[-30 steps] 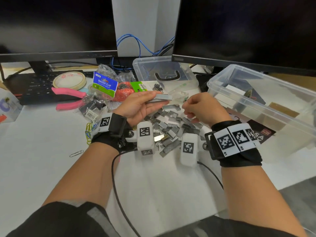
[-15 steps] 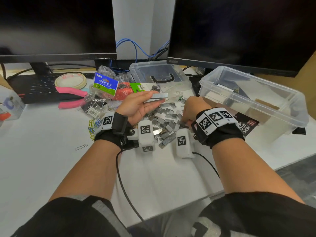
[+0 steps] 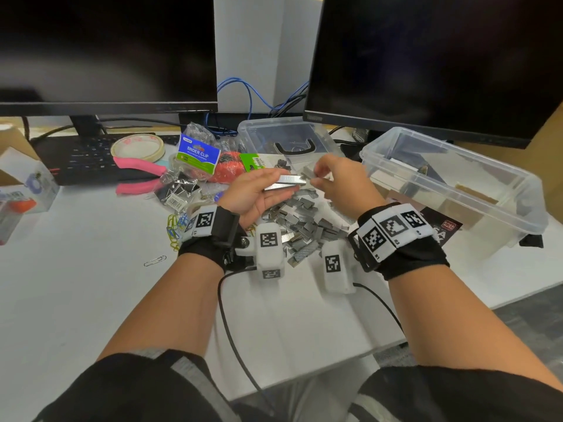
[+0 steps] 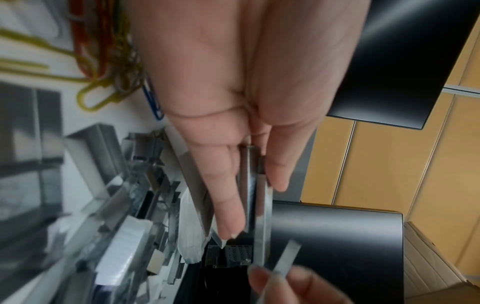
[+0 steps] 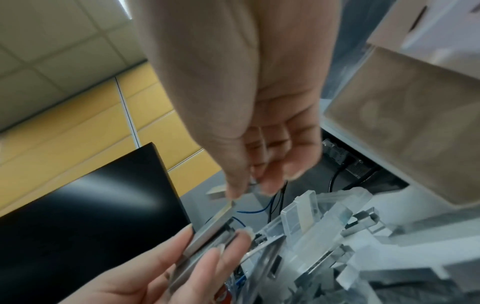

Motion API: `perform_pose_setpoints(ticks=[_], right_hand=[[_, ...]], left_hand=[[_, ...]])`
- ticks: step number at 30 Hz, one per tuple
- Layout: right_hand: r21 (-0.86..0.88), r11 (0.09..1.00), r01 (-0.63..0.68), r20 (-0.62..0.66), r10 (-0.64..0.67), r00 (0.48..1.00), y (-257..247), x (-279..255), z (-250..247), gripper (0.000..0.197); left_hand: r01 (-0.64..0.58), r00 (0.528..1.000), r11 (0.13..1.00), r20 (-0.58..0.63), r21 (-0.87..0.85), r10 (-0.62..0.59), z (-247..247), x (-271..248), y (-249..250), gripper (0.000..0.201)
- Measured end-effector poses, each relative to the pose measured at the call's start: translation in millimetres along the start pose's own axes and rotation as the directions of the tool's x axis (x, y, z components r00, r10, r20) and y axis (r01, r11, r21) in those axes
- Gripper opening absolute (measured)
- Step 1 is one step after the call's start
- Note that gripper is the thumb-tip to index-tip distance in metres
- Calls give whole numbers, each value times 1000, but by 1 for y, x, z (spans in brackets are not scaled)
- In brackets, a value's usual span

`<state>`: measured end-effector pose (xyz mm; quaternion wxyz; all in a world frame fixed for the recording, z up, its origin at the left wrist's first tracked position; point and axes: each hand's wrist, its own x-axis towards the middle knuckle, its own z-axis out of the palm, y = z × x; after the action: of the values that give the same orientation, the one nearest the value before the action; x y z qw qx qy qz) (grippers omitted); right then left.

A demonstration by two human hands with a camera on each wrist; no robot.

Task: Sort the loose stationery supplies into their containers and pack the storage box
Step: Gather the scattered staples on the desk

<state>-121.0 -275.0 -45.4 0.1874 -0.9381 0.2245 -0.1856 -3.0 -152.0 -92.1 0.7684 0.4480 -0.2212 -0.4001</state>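
A pile of loose silver staple strips [image 3: 304,222] lies on the white desk between my wrists. My left hand [image 3: 274,181], palm up above the pile, holds a stack of long staple strips [image 3: 288,180] between thumb and fingers; the left wrist view shows them along the fingers [image 4: 253,195]. My right hand [image 3: 316,175] pinches a short staple strip [image 3: 308,172] at the right end of that stack. In the right wrist view, the right hand [image 5: 246,187] hovers just above the left hand's strips [image 5: 207,234]. The clear storage box [image 3: 475,178] stands open at the right.
A small clear lidded case with a black handle [image 3: 286,138] sits behind the hands. Left of it lie a binder clip bag [image 3: 199,153], a tape roll [image 3: 137,147], pink-handled pliers [image 3: 137,175], coloured paper clips [image 3: 175,229] and a keyboard [image 3: 85,159]. Two monitors stand at the back.
My right hand has lifted off the staple pile with a short strip and come up to the end of the stack. The left hand has kept its hold and barely moved.
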Motion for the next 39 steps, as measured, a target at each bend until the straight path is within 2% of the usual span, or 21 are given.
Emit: perform_pose_setpoints(ticks=[2,5,9,15,19,21,23,25,27,28,29,31,35,39], right_hand=[[79,993,92,23,-94,995,-9,-6,0,13],[59,987,148,29,-150,988,-12,-7,1,13],[16,992,128,-3,-128,992,-13,-4,0,14],[-8,990,141,-8,-141,990,-20,-6,7,18],[63,992,105,-42,-102,994,-19,-9,6,31],[81,994,68,-58,-63,996,-17,-12,3,26],[78,997,21,23,-23,999,-13,-17,-2,19],[-8,1000,1,261,2,965,-12,-23,-6,14],[-119,993,19,522,46,852,-13,-29,-8,16],[-153,988,25,604,73,794,-14,-31,-8,20],[-175,984,28,646,93,758,-14,-31,-8,25],[-207,977,46,657,104,747,-13,-29,-5,26],[-247,965,91,625,87,776,-11,-25,0,13],[-201,973,114,594,29,804,-6,-25,-4,12]], left_hand=[[0,1000,1000,8,-5,0,2,-2,-1,20],[6,1000,1000,22,-30,-6,4,-4,-1,21],[40,998,998,40,-45,-38,8,-7,0,23],[24,999,996,44,87,-28,13,-10,-3,12],[29,999,999,-26,25,-28,11,-9,-3,9],[43,998,999,-34,-29,-44,9,-8,-3,12],[66,998,995,-18,-79,-68,9,-9,-3,17],[84,996,990,-4,-110,-85,8,-9,-3,17],[92,996,988,3,-124,-92,8,-10,-2,14],[93,996,987,1,-128,-93,8,-10,-3,12],[93,996,987,0,-131,-94,9,-10,-3,11],[95,995,987,2,-131,-96,8,-11,-3,11],[103,995,984,5,-147,-103,6,-12,-2,17],[96,995,984,-13,-149,-99,6,-12,-3,13]])
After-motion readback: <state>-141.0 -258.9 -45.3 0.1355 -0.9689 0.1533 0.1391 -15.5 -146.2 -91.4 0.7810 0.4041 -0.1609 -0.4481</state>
